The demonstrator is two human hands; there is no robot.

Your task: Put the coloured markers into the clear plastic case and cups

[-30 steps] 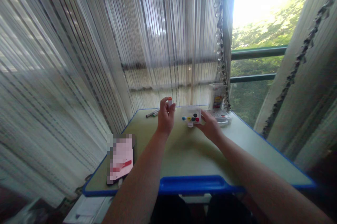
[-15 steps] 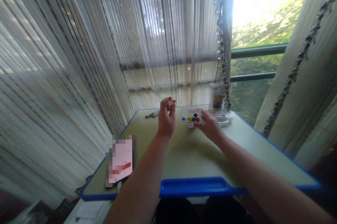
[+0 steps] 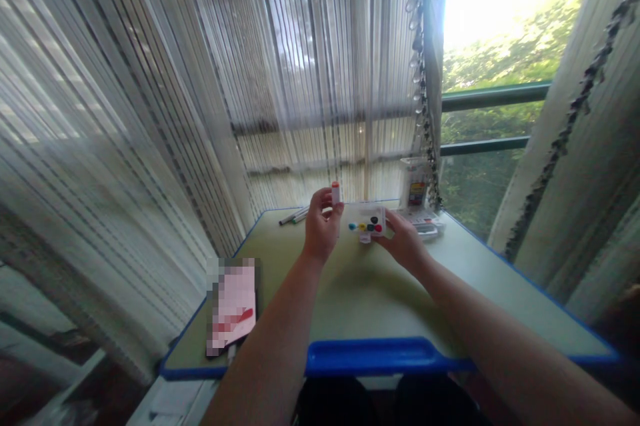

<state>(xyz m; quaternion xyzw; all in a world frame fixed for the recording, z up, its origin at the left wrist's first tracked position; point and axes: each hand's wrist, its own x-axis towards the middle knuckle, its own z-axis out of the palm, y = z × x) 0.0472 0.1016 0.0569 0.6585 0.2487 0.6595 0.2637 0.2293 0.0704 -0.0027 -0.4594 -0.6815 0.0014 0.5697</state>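
My left hand (image 3: 321,226) is raised over the far middle of the table and is closed on a small white marker with an orange cap (image 3: 335,193), held upright. My right hand (image 3: 403,243) grips a clear case of markers (image 3: 369,224) whose coloured caps (blue, yellow, black, green, red) face me. The two hands are close together, the orange-capped marker just left of the case.
The pale green table has a blue rim (image 3: 380,356). Two pens (image 3: 295,215) lie at its far left. A clear box (image 3: 413,183) and flat packages (image 3: 423,221) stand at the far right. A pink card (image 3: 233,306) lies at the near left. Striped curtains hang behind.
My left hand has shifted a little to the right with the orange-capped marker, nearer the case. The right hand keeps its hold on the case.
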